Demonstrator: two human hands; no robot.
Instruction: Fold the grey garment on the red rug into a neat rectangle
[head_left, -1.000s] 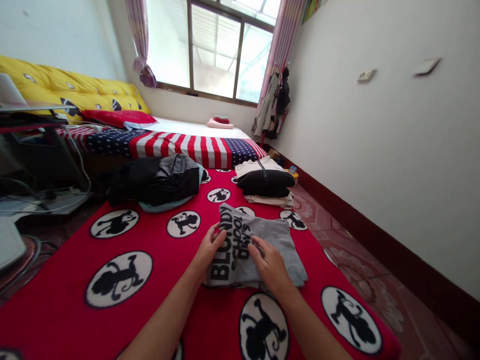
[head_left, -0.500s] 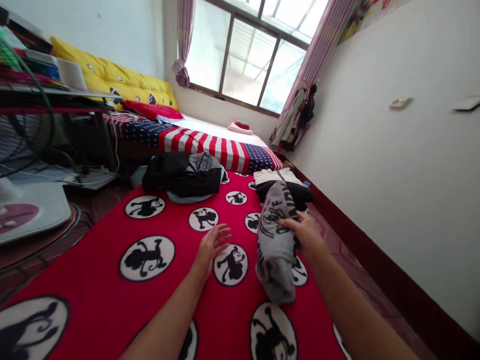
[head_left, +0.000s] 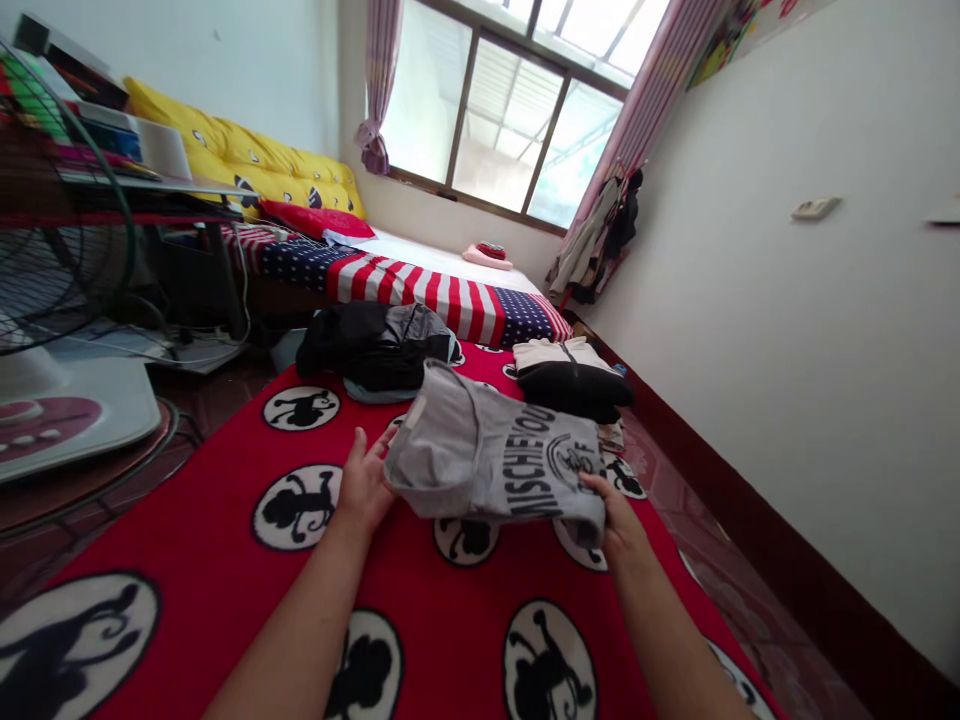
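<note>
Held aloft over the red monkey-print blanket [head_left: 225, 560], the folded grey printed T-shirt [head_left: 495, 455], gripped at opposite ends by the left hand [head_left: 365, 487] and the right hand [head_left: 619, 515], could be unfolded if its unsupported middle sagged.

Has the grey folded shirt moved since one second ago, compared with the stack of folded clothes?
Yes. The grey shirt lay flat on the red blanket before; both hands now hold it lifted, nearer the folded stack.

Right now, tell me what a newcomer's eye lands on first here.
First, the folded grey printed T-shirt held up at the centre, left hand at one end and right hand at the other. Under it spreads the red blanket with black monkey circles. Behind lie a heap of dark clothes and a stack of folded clothes.
</note>
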